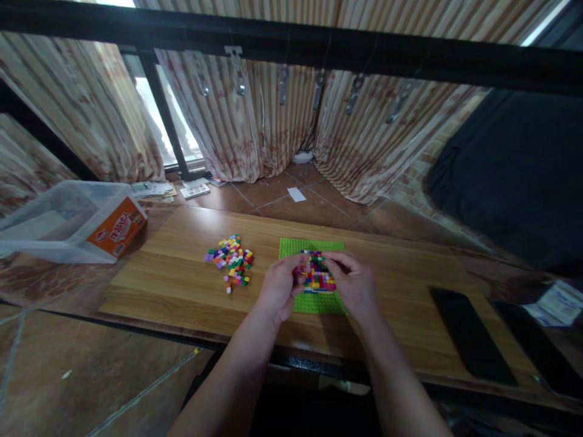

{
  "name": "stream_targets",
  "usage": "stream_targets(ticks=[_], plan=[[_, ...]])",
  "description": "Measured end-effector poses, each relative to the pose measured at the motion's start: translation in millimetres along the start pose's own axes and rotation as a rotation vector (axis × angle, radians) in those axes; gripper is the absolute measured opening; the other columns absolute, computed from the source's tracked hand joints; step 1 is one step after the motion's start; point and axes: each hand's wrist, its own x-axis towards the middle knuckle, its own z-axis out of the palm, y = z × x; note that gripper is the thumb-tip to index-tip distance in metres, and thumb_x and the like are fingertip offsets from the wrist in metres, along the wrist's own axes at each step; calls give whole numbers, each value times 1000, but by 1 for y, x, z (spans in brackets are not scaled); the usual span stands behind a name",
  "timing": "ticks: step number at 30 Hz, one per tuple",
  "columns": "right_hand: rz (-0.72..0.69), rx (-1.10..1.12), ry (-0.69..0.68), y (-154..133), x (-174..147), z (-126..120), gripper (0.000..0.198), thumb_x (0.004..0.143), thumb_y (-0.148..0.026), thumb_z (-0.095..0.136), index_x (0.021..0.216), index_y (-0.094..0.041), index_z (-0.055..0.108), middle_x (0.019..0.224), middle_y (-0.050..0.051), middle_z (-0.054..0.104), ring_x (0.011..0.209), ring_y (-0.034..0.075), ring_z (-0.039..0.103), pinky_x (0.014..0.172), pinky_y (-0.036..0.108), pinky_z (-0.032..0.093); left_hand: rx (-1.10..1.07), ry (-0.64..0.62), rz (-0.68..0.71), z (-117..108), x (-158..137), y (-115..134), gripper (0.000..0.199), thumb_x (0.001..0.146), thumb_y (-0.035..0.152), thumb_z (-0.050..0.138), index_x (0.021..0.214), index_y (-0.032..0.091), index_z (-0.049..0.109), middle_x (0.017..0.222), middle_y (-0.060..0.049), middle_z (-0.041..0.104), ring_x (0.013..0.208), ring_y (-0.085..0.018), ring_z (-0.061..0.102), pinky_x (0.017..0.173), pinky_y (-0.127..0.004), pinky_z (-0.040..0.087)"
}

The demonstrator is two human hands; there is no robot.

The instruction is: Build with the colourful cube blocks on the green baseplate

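A green studded baseplate [319,302] lies on the wooden board, carrying a low build of multicoloured toy bricks [320,280]. My left hand [279,286] is at the left side of the build, its thumb and fingers closed together. A small yellowish spot shows at those fingertips, too small to name. On the opposite side my right hand [357,284] reaches over the upper right of the build, thumb and forefinger pinched at the bricks. Whether a brick sits in that pinch is hidden. Left of the baseplate lies a loose pile of small coloured bricks [234,260].
A clear plastic bin [68,243] with an orange label stands at the far left. On the right lie a dark phone-like slab [471,337] and another dark flat object [537,346]. A dark metal bar [291,45] with hooks crosses above, before striped curtains [255,127].
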Motion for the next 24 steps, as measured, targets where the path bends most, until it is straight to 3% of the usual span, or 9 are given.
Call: stream_targets(ticks=[8, 13, 18, 24], plan=[[-164, -280, -67, 2, 5, 8, 19, 85, -20, 53, 84, -23, 72, 84, 5, 69, 81, 20, 63, 77, 35, 49, 148, -7, 22, 3, -2, -4, 10, 81, 18, 57, 85, 11, 64, 55, 4, 49, 37, -1, 27, 38, -17, 13], [-252, -425, -138, 4, 9, 9, 24, 87, -17, 51, 82, -23, 73, 84, 7, 67, 84, 22, 61, 79, 37, 49, 270, -51, 71, 3, 2, -10, 14, 82, 23, 59, 71, 14, 61, 52, 4, 47, 38, -2, 27, 41, -19, 17], [-244, -432, -137, 6, 9, 11, 25, 88, -19, 50, 83, -21, 74, 87, 8, 66, 87, 23, 60, 81, 38, 49, 393, -90, 106, -2, 6, -15, 29, 84, 29, 57, 59, 15, 55, 50, 3, 46, 41, -4, 29, 43, -21, 20], [-174, -315, -76, 8, 10, 9, 22, 87, -23, 52, 86, -24, 74, 91, 6, 67, 88, 22, 62, 82, 38, 49, 462, -129, 93, -3, 7, -15, 22, 85, 28, 54, 67, 16, 60, 51, 4, 47, 40, -4, 28, 43, -22, 20]])
